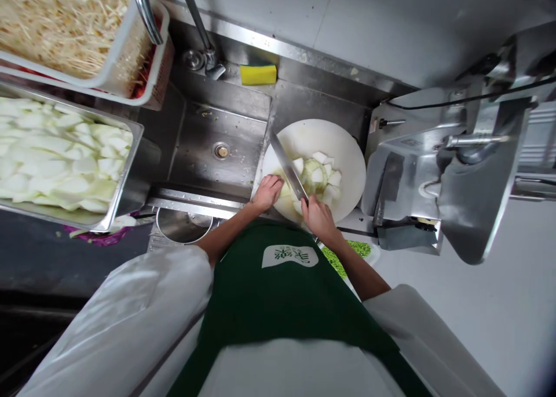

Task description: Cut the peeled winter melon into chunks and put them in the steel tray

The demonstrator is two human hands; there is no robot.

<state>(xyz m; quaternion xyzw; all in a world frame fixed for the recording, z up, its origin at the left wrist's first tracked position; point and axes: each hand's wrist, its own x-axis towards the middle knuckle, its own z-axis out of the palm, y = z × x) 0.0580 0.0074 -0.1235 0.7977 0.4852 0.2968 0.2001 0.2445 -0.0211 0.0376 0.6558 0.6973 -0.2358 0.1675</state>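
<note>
My right hand [319,216] is closed round the handle of a long knife [290,168], whose wide blade slants up and left over a round white cutting board [354,154]. My left hand [268,192], fingers curled, is at the board's left edge, pressing a pale green vegetable piece [284,190] beside the blade. Its fingertips are partly hidden. Right of the knife lies a heap of chopped pale green and white vegetable chunks [321,174], whose exact kind I cannot make out.
Left of the board is a steel sink [208,154] with a tap [212,61]; a yellow sponge [258,74] lies behind. A steel pan [136,148] holds pale vegetable slices, and a white basket [102,76] holds bean sprouts. A metal slicer [408,177] stands at right.
</note>
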